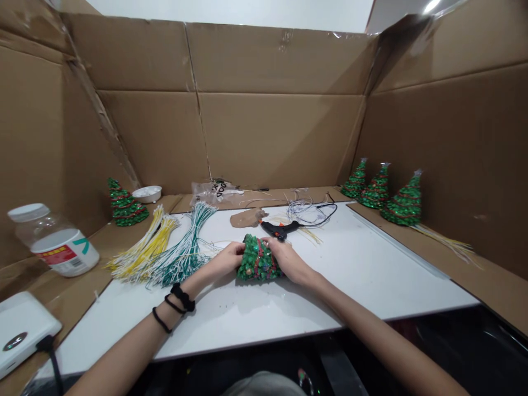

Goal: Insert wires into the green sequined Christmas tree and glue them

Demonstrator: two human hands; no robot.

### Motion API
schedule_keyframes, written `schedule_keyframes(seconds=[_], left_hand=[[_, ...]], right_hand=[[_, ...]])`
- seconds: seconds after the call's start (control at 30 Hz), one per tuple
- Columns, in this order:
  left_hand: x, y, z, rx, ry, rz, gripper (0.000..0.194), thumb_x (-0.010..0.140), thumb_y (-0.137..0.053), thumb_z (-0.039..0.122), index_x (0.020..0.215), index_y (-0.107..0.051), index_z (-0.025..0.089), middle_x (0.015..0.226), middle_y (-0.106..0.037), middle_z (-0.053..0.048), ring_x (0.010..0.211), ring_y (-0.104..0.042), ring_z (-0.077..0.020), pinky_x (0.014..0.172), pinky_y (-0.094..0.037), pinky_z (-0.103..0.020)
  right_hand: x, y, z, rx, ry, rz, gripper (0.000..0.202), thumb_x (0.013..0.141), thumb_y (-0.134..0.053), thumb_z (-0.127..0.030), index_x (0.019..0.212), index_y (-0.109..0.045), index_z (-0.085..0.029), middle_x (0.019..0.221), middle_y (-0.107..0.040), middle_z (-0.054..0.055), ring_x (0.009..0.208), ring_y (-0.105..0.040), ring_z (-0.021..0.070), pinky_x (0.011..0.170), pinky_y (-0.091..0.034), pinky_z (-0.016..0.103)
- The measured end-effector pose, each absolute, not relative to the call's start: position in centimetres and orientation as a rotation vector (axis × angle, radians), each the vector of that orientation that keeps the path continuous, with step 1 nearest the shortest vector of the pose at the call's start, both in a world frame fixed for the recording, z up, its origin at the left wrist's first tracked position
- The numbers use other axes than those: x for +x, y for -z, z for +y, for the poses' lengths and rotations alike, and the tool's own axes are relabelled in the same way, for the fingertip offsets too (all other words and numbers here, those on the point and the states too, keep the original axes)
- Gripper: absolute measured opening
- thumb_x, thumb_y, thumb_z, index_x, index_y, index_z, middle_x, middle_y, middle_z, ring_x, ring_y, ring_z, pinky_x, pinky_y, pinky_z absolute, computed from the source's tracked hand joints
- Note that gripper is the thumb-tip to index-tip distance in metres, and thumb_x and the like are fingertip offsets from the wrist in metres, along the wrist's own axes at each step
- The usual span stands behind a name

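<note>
A small green Christmas tree ornament [256, 261] with red garland and shiny dots rests on the white board, gripped from both sides. My left hand [230, 258] holds its left side, fingers closed against it. On its right side my right hand [286, 259] is wrapped around it, with the thumb near the upper edge. Just behind the tree lies a black glue gun [280, 228] with orange parts, its nozzle over a brown patch [247, 218]. Bundles of green-and-white wires [187, 247] and yellow-and-white wires [144, 250] lie left of my left hand.
Three finished-looking trees [402, 203] stand along the right, with loose yellow wires [445, 237] beside them. At left are another tree [126, 204], a white bowl [147, 193], a plastic jar [60, 247] and a white device [25, 327]. Cardboard walls [280, 137] enclose the white board [371, 264].
</note>
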State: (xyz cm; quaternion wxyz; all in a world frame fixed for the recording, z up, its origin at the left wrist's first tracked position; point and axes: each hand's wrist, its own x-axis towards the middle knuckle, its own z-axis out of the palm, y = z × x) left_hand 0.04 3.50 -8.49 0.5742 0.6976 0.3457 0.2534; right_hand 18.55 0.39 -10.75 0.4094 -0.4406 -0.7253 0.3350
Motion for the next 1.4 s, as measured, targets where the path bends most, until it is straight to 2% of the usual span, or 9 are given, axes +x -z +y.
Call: schedule_keyframes(seconds=[0.17,0.43,0.7,1.13,1.4], left_hand=[[-0.2,8.4,3.7,1.712,-0.562,0.823,0.011,0.062,-0.057,0.02,0.067,-0.064,0.013,0.067,-0.063,-0.001,0.061,-0.05,-0.0128,0.059,-0.041,-0.023],[-0.4,8.4,3.7,1.696,-0.52,0.816,0.016,0.065,-0.06,0.021,0.076,-0.067,0.013,0.07,-0.064,0.0,0.064,-0.052,-0.0129,0.062,-0.042,-0.023],[-0.1,9.1,3.8,1.663,-0.576,0.817,0.013,0.064,-0.06,0.024,0.067,-0.066,0.012,0.065,-0.064,-0.002,0.063,-0.054,-0.0146,0.065,-0.043,-0.026],[-0.2,9.4,3.9,1.645,-0.564,0.795,0.013,0.064,-0.059,0.022,0.069,-0.067,0.012,0.067,-0.065,-0.002,0.062,-0.054,-0.014,0.063,-0.044,-0.025],[-0.2,9.2,4.1,1.653,-0.569,0.838,0.014,0.063,-0.059,0.02,0.072,-0.066,0.013,0.072,-0.066,-0.003,0.068,-0.057,-0.0163,0.068,-0.046,-0.027]], right_hand=[[19.2,10.5,0.1,-1.034,-0.727,-1.91,0.042,0.094,-0.027,-0.042,0.12,-0.054,-0.023,0.121,-0.058,0.005,0.11,-0.053,0.0217,0.096,-0.037,0.037],[20.0,10.1,-0.2,-0.996,-0.608,-2.104,0.047,0.094,-0.03,-0.042,0.134,-0.041,-0.02,0.136,-0.047,0.008,0.123,-0.044,0.0221,0.103,-0.032,0.039],[20.0,10.2,0.0,-1.035,-0.602,-2.113,0.048,0.094,-0.029,-0.043,0.135,-0.04,-0.019,0.136,-0.046,0.008,0.124,-0.043,0.0223,0.104,-0.031,0.04],[19.5,9.8,-0.2,-1.008,-0.66,-2.056,0.044,0.094,-0.031,-0.044,0.13,-0.043,-0.022,0.131,-0.051,0.007,0.118,-0.048,0.0228,0.1,-0.035,0.038],[19.5,9.7,-0.2,-1.016,-0.676,-2.046,0.044,0.094,-0.031,-0.045,0.13,-0.044,-0.022,0.13,-0.052,0.007,0.117,-0.048,0.0228,0.1,-0.035,0.038]])
